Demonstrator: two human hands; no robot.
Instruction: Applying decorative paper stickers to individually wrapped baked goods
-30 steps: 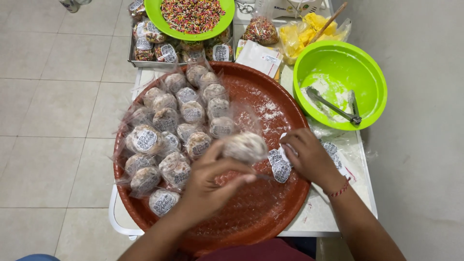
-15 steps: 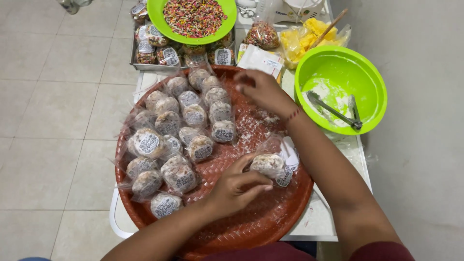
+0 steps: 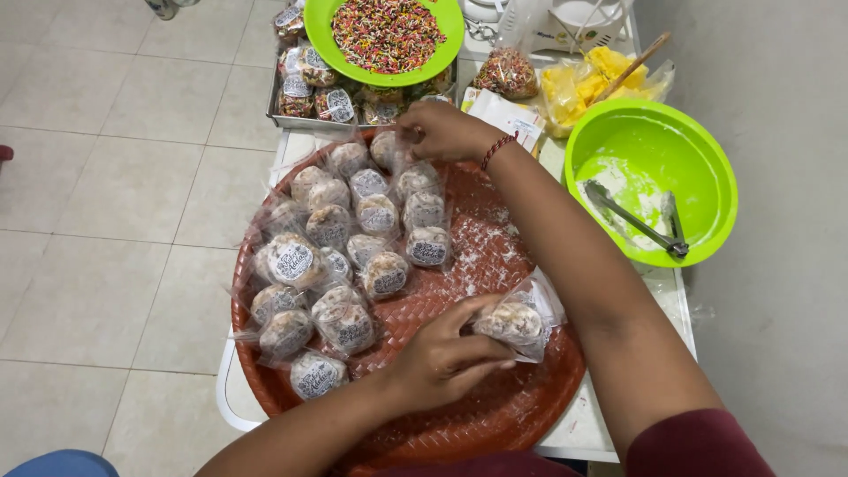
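My left hand (image 3: 442, 358) is curled around a round, pale snack ball sealed in a clear plastic pouch (image 3: 515, 320), thumb on top and fingertips tucked under its near side, pinning it against the woven reddish-brown round tray (image 3: 495, 415); the pouch's loose flap sticks out past my fingertips toward my right forearm, which crosses just beyond it. Just left of those fingers sits the crowd of wrapped balls with round printed labels (image 3: 344, 238), packed touching one another over the tray's left half, while the patch between them and my fingers shows a dusting of white powder (image 3: 481, 252). My right hand (image 3: 442, 131) is stretched to the tray's far rim, fingers bent down close together over the farthest wrapped ball (image 3: 387, 146); I cannot tell whether they actually grip it, since the knuckles hide the tips. Just past those fingers stands a metal tray of more wrapped sweets (image 3: 305, 88) with a lime-green plastic plate of coloured sprinkles (image 3: 387, 34) resting over it. Right of my right wrist lie a clear bag of yellow pieces (image 3: 592, 79) and a lime-green plastic bowl (image 3: 654, 181) holding metal tongs (image 3: 636, 221) and white powder residue.
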